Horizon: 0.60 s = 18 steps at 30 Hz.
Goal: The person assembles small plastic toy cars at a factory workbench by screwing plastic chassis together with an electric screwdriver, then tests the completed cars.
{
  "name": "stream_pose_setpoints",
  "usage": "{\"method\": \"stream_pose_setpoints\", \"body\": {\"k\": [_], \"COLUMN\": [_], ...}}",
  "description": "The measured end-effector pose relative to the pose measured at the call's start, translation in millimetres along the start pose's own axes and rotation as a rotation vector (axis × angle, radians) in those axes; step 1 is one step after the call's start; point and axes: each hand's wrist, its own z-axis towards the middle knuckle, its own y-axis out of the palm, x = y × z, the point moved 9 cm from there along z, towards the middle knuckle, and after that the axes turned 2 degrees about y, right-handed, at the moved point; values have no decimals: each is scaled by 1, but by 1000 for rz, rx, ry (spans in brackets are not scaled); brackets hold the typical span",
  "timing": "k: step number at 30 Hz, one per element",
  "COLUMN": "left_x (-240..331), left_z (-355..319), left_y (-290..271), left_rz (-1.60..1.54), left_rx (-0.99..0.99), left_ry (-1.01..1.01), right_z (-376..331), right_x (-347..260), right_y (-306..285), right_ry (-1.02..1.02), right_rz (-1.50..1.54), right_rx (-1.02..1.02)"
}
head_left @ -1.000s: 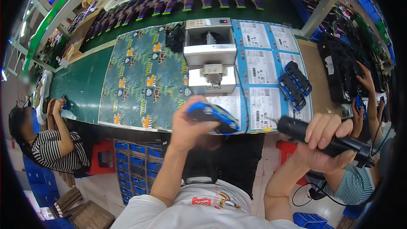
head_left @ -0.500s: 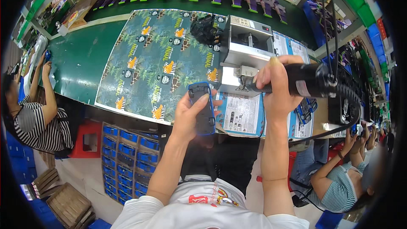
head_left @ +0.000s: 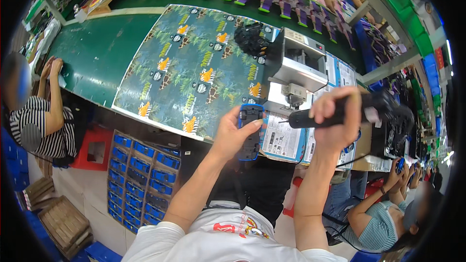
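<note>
While the left hand (head_left: 230, 136) grips a blue toy car (head_left: 251, 140) at the centre of the frame, black underside (head_left: 249, 149) showing, the right hand (head_left: 338, 119) wraps round a black power screwdriver (head_left: 305, 119) just to the right, bit (head_left: 283, 122) pointing left and apart from the car, silver machine (head_left: 300, 78) above.

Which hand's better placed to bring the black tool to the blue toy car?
Probably your right hand: it grips the black tool, which points toward the blue toy car in your left hand.
</note>
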Motion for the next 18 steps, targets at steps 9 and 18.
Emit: {"method": "stream_pose_setpoints", "body": {"k": [9,18], "left_x": [2,3], "left_z": [-3,-5], "left_y": [7,6], "left_rz": [95,103], "left_rx": [-22,11], "left_ry": [38,20], "right_z": [-15,-21], "right_x": [-14,7], "right_y": [42,45], "right_ry": [-199,-139], "right_rz": [172,173], "right_rx": [-153,-143]}}
